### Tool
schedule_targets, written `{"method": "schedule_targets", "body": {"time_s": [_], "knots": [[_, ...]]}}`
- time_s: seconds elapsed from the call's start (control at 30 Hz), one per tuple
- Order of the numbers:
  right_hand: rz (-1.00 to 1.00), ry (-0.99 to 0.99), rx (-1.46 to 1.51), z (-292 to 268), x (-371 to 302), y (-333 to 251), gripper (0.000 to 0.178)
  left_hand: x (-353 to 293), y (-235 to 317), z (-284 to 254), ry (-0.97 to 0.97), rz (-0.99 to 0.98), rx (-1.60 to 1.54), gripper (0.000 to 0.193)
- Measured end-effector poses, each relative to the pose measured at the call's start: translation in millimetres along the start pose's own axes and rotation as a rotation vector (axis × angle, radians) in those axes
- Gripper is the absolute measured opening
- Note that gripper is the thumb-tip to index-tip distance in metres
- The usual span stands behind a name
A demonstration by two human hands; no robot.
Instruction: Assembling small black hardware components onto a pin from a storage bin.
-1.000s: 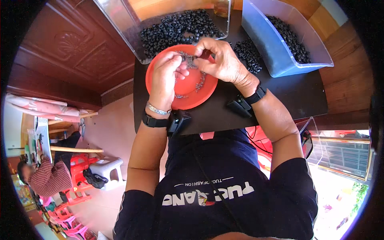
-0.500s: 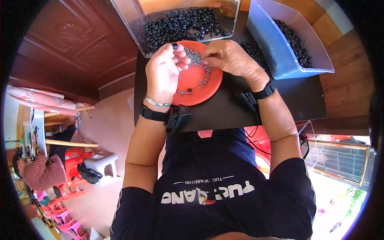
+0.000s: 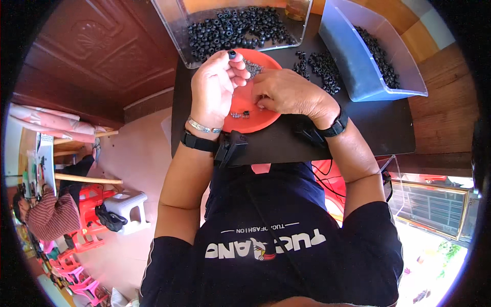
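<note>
My left hand (image 3: pixel 212 89) is raised over the left side of an orange-red plate (image 3: pixel 245 97). Its thumb and forefinger pinch a small black cylindrical part (image 3: pixel 232 54) with a hollow end, and the other fingers curl loosely. My right hand (image 3: pixel 289 92) is low over the plate's right side, fingertips bent together at its surface; anything between them is too small to name. Small grey metal pieces (image 3: pixel 251 67) lie heaped toward the plate's far side, partly behind my hands. A few more, with a dark bit (image 3: pixel 246 113), lie near its close edge.
Behind the plate is a clear bin (image 3: pixel 179 46) of black ring-like parts. A translucent blue bin (image 3: pixel 358 77) of small black parts stands to the right, beside a loose pile (image 3: pixel 323 69) on the dark table (image 3: pixel 378 128). At far left, a person (image 3: pixel 53 215) is near plastic stools.
My right hand has come nearer to me, from the grey heap to the plate's right side. My left hand has shifted slightly right and still holds the black part.
</note>
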State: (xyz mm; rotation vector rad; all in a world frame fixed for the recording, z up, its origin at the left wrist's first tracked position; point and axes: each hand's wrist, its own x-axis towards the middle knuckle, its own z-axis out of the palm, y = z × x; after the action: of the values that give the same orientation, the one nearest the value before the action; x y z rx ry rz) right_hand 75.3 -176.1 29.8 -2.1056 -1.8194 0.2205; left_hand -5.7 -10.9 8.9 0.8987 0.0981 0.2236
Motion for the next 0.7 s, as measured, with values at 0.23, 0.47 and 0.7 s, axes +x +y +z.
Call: {"method": "schedule_targets", "body": {"time_s": [0.23, 0.47, 0.7], "knots": [[0.088, -0.042, -0.026, 2.7, -2.6, 0.3, 0.011, -2.6, -4.4, 1.9, -0.013, 0.01, -0.039, 0.023], [0.131, 0.229, 0.363, -1.7, -1.0, 11.5, 0.015, -3.2, -6.9, 0.3, -0.083, -0.004, -0.001, 0.025], [0.238, 0.408, 0.908, -4.4, -0.5, 24.1, 0.012, -7.7, -7.3, 11.0, -0.069, -0.001, 0.053, 0.023]]}}
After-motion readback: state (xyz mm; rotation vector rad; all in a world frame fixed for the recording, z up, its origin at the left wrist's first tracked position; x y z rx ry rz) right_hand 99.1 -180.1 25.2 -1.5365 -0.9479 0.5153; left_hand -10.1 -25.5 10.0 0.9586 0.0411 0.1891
